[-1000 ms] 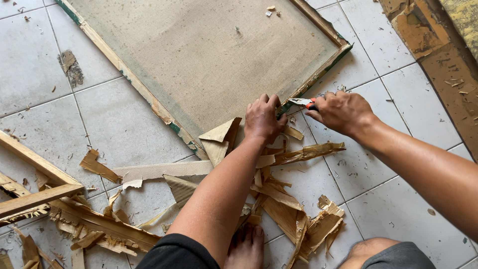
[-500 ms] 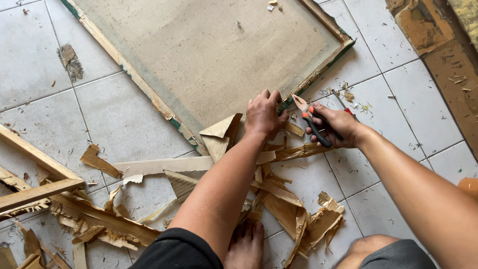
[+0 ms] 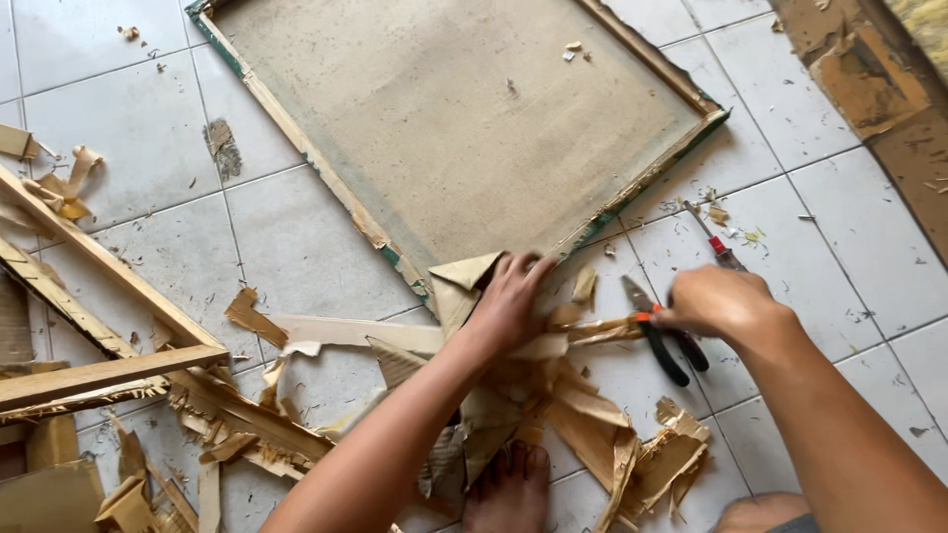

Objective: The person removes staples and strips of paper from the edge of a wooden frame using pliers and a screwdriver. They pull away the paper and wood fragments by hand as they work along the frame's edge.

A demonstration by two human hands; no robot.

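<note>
Now the right hand [image 3: 716,301], which a moment ago gripped the pliers [image 3: 664,336] up near the frame's [image 3: 647,178] corner, lowers them toward the tiles, while the left hand [image 3: 512,301] keeps pinching torn brown backing paper [image 3: 583,410].

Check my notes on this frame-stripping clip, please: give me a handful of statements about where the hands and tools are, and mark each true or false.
1. The left hand presses on torn cardboard scraps. True.
2. The right hand is empty. False: it lies on the pliers, which have dark handles.
3. The big frame stands upright against a wall. False: it lies flat on the tiled floor.
4. A bare foot shows at the bottom edge, among the scraps. True.
5. Loose wooden slats lie to the left. True.
</note>
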